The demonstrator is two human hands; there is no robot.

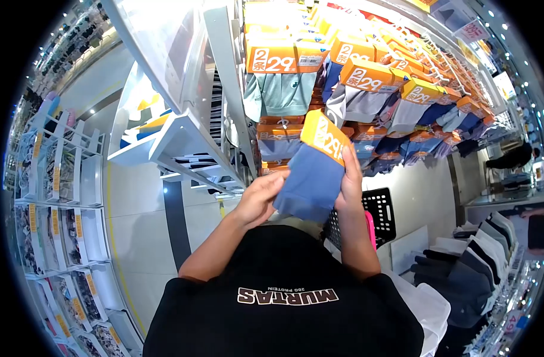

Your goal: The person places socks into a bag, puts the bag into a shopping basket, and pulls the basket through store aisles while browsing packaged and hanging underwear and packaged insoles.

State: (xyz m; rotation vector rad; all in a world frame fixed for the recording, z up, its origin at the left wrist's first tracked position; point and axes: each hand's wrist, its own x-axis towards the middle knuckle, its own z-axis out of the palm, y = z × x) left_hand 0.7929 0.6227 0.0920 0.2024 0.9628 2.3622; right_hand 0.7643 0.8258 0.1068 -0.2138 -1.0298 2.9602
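A pack of blue boxer briefs (310,183) with an orange header card is held up in front of my chest, tilted to one side. My left hand (261,199) pinches its lower left edge, fingers bent against the fabric. Along the right edge, my right hand (350,179) grips the pack beside the card. Just beyond it hang similar packs, the nearest a grey-green pair (279,95) under an orange price card (282,59) marked 29. A grey pair (365,104) hangs to its right.
A white shelf unit with clear panels (191,140) stands close on my left. Below my right arm is a black shopping basket (379,208) with a pink part. Racks of packaged goods (57,178) line the far left; dark and white garments (468,268) hang at right.
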